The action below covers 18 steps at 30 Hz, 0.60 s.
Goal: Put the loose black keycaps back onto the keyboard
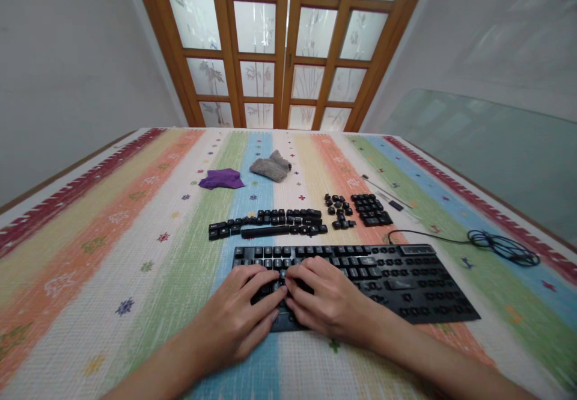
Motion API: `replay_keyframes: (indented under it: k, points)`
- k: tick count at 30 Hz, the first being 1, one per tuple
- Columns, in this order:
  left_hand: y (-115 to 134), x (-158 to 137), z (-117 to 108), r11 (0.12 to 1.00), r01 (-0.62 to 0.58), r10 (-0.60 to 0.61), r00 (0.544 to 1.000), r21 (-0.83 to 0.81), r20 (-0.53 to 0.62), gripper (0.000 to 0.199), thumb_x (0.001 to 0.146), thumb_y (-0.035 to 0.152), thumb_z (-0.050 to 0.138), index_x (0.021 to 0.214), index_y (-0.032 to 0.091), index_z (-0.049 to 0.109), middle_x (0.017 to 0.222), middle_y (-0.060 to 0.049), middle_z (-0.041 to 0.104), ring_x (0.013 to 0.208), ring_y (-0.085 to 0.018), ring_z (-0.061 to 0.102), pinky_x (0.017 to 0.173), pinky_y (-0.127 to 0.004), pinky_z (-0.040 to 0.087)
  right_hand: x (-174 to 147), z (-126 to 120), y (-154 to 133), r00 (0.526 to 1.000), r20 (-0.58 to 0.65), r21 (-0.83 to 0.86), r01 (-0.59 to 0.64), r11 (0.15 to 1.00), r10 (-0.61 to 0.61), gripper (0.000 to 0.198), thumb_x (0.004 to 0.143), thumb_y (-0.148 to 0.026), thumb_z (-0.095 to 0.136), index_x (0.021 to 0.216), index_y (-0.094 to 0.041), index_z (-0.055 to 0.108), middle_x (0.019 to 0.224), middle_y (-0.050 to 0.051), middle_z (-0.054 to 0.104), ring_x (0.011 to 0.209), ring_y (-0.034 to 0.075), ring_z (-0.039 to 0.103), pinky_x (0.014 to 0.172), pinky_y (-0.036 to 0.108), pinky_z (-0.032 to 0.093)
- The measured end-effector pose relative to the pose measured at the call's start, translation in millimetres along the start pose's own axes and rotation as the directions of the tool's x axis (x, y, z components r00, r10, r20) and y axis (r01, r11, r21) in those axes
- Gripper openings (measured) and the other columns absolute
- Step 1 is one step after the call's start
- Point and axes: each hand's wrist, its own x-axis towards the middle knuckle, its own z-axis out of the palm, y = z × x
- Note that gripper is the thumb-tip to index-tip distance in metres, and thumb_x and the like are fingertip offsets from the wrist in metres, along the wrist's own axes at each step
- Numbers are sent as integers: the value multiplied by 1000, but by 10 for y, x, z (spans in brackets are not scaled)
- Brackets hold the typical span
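Note:
A black computer keyboard point(387, 280) lies across the striped cloth in front of me. Keycaps sit on its left and upper rows, while its right part shows bare key mounts. My left hand point(238, 304) rests over the left part, its bent fingertips drawn together at the keys. From the right, my right hand point(329, 301) meets them there with curled, closed fingers. The fingertips of both hands nearly touch around one small spot among the keys. What they pinch, if anything, is hidden. Loose keycaps point(270, 219) lie in rows just behind the keyboard.
More keycaps point(372, 209) stand grouped at the right, near a thin tool point(387, 189). The keyboard's coiled cable point(502, 246) lies farther right. A purple cloth point(222, 178) and a grey cloth point(271, 166) lie farther back. Wooden glazed doors point(283, 45) rise beyond the table.

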Motion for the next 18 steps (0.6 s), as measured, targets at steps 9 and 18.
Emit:
replay_keyframes:
  k: [9,18]
  points:
    - [14,62,30,999,14,-12,999,50,-43,21,95,21,55,110,16,69,115,-12,65,108,-29,53,92,-46,44,-5,20,-67,999,12,-45,-35,998,35,21,96,-27,55,90,-11,68,109,15,68,96,25,58,79,37,51]
    - [11,78,-8,999,-30,33,997,36,-71,25,95,17,53,115,14,68,111,-12,68,106,-26,58,92,-44,46,-63,-61,-67,991,14,65,-133,989,132,20,94,-23,56,105,-11,68,117,14,67,101,25,55,87,41,52]
